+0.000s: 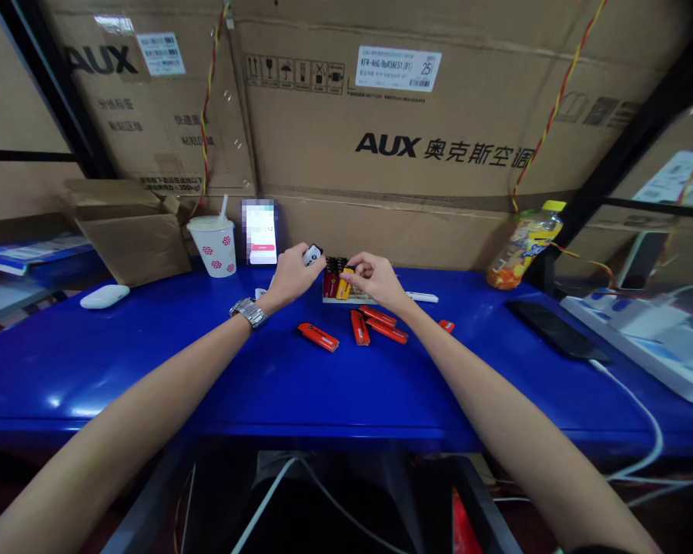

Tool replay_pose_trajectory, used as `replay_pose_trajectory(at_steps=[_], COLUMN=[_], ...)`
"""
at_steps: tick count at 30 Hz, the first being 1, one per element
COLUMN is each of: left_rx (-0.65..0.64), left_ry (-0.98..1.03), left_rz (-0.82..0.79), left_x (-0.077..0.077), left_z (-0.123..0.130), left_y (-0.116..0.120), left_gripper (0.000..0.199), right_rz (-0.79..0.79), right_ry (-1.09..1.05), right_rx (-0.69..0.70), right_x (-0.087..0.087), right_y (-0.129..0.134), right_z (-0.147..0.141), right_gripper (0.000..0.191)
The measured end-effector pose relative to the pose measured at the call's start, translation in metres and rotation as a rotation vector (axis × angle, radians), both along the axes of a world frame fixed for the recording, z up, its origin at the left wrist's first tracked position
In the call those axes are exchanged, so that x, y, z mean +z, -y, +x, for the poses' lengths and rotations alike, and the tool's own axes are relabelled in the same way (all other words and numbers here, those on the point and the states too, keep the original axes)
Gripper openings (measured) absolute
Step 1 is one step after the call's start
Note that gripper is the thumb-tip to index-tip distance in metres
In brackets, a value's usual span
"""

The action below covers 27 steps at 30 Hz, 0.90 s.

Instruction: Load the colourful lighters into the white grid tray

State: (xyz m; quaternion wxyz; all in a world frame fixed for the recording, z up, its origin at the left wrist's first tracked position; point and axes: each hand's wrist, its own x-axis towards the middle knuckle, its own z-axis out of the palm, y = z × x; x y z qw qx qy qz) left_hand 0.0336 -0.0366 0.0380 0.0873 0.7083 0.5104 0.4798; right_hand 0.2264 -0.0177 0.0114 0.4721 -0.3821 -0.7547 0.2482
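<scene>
My left hand (pixel 293 274), with a metal watch on the wrist, is closed around a white lighter (pixel 312 255) with a dark top. The fingers of my right hand (pixel 375 278) pinch the upper part of a yellow lighter (pixel 343 286). That lighter stands in a small white-edged tray (pixel 352 300), beside a dark red lighter (pixel 330 285). Several orange-red lighters lie in front of the tray, among them one on the left (pixel 319 337) and one in the middle (pixel 359 328). My right hand hides part of the tray.
Behind the tray are a phone (pixel 262 232) with a lit screen and a paper cup (pixel 213 245) with a straw. A white case (pixel 105 296) lies left. To the right are a drink bottle (pixel 523 250), a black phone (pixel 554 329) on a cable, and a power strip (pixel 641 346). Large cartons (pixel 467 100) form the back.
</scene>
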Motion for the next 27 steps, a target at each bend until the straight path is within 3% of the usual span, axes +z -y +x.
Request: replay_pose_trajectory(at_steps=[15,18,22,27], left_rx=[0.015,0.013,0.010,0.001], left_ry=[-0.072,-0.081,-0.086,-0.095], left_rz=[-0.005,-0.003,-0.006,0.001], left_x=[0.0028,0.0025,0.0028,0.0026], left_z=[0.0058,0.0050,0.0041,0.0040], left_y=[0.0065,0.0062,0.0060,0.0058], left_gripper=[0.027,0.028,0.028,0.027], right_rz=[-0.178,-0.137,0.058,-0.063], right_ry=[-0.041,-0.001,0.019,-0.121], right_rx=[0.116,0.096,0.023,0.019], right_x=[-0.0008,0.0005,0.0043,0.0060], right_y=[0.0042,0.0028,0.0022,0.0025], right_z=[0.0001,0.0017,0.0035,0.0038], right_gripper=[0.032,0.031,0.024,0.028])
